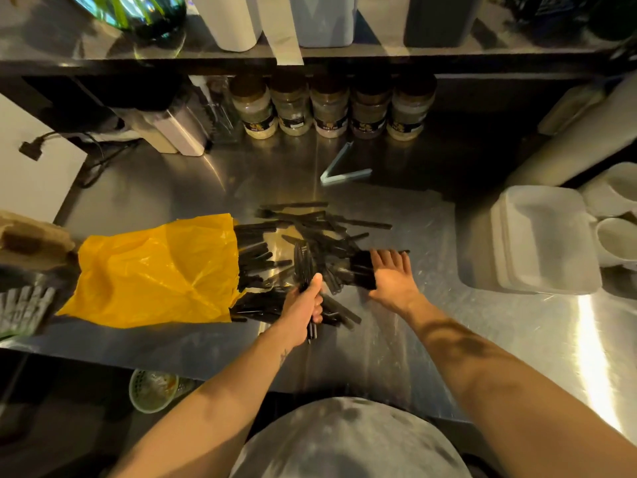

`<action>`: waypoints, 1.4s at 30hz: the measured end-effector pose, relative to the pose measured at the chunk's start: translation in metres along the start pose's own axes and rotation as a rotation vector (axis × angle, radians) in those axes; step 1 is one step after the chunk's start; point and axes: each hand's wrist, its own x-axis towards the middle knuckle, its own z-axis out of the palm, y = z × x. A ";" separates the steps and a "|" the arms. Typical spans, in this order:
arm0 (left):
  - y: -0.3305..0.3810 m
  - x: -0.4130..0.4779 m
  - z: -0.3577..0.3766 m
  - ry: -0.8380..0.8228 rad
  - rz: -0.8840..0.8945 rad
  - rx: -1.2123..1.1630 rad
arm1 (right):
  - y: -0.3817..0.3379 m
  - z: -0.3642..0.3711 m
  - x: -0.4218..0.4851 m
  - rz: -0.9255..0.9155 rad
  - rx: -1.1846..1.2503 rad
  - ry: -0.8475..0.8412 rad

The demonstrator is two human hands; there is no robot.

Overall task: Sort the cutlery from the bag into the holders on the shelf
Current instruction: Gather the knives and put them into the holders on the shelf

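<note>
left hand grips cutlery bundle | right hand flat on pile

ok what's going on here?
A person is sorting black plastic cutlery that spills from a yellow bag onto the steel counter. The left hand grips a bundle of pieces. The right hand rests flat on the loose pile, fingers straight. Most pieces are not yet sorted.
</note>
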 end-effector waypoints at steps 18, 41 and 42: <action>0.000 0.006 0.011 -0.046 -0.037 0.068 | 0.005 0.024 -0.031 0.138 0.356 0.012; 0.004 -0.009 0.055 -0.014 -0.003 -0.183 | -0.016 0.020 -0.084 0.236 1.279 0.048; 0.005 -0.010 0.056 -0.013 -0.025 -0.193 | -0.019 0.021 -0.085 0.224 1.265 0.030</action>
